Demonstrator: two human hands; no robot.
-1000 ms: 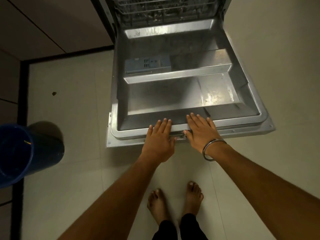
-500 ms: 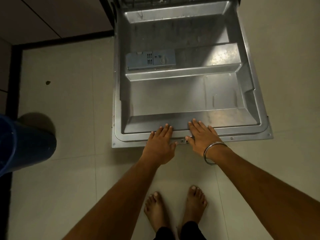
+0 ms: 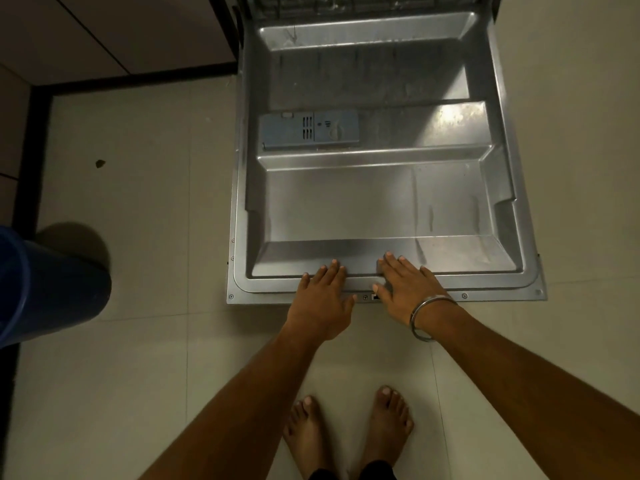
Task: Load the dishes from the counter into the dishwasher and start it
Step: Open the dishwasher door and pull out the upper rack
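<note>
So, working left to right with the dishwasher door (image 3: 381, 202) as the landmark: well off to its left there's a blue bucket (image 3: 52, 282) on the tiled floor (image 3: 138, 341), plus a small dark speck (image 3: 100, 163) on a tile between the two. The door itself is folded all the way down, lying flat just above the floor, steel inner liner facing up.

The left hand (image 3: 320, 299) lies flat on the door's near lip, fingers straight, so the grip is wide and holding nothing. Just to its right, the right hand (image 3: 403, 282), with a metal bangle (image 3: 427, 317) on the wrist, does the same thing, palm down on the lip, also wide and empty.

What could go wrong, I'd say: both palms leaning on the outer edge of a fully dropped door puts a lot of leverage on the hinges. Too much body weight there could strain them. The bare feet (image 3: 349, 431) are also just below that edge.

The door looks like dull, water-streaked stainless, with a grey detergent dispenser (image 3: 310, 130) in its left half. At its far end only a sliver of the lower rack (image 3: 363, 3) shows. No dishes or worktop in view, so loading doesn't seem to have started.
</note>
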